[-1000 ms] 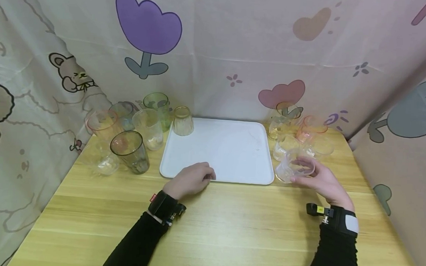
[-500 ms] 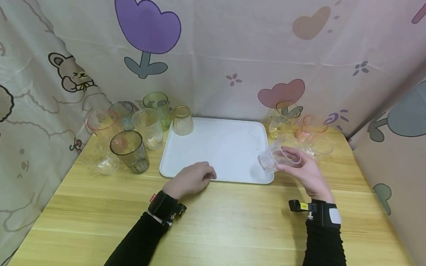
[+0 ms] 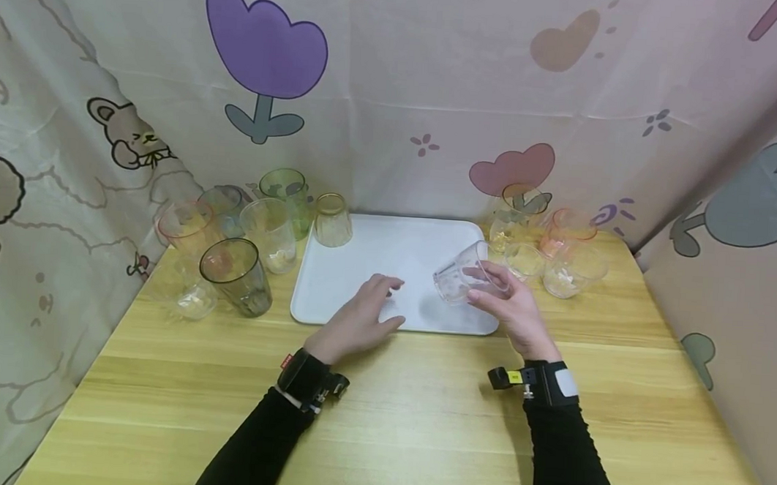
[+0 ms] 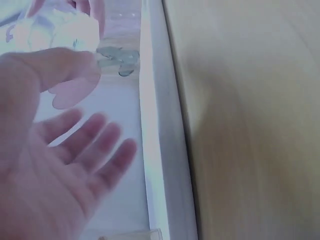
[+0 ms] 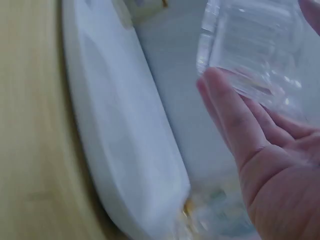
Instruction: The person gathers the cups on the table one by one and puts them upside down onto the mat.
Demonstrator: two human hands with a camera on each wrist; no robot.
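Observation:
My right hand (image 3: 514, 300) grips a clear drinking glass (image 3: 455, 279), tilted with its base to the left, above the right part of the white tray (image 3: 402, 239). In the right wrist view the fingers run along the side of the clear glass (image 5: 255, 45). Over the tray's front edge, my left hand (image 3: 361, 318) has its thumb and fingers spread apart and holds nothing. The left wrist view shows the left hand (image 4: 60, 150) with a gap between it and the glass. A small amber-tinted glass (image 3: 334, 223) stands upside down at the tray's back left corner.
Left of the tray stand several tumblers, among them a grey glass (image 3: 238, 278), a green glass (image 3: 288, 193) and a pink-rimmed glass (image 3: 188, 228). On the right are a yellowish glass (image 3: 511, 223), an orange-pink glass (image 3: 563, 233) and a clear glass (image 3: 572, 270). A printed curtain (image 3: 383, 88) hangs behind.
My right hand has carried the clear glass leftward from the right-hand group to above the tray. My left hand, earlier loosely curled at the tray's front edge, has spread its fingers.

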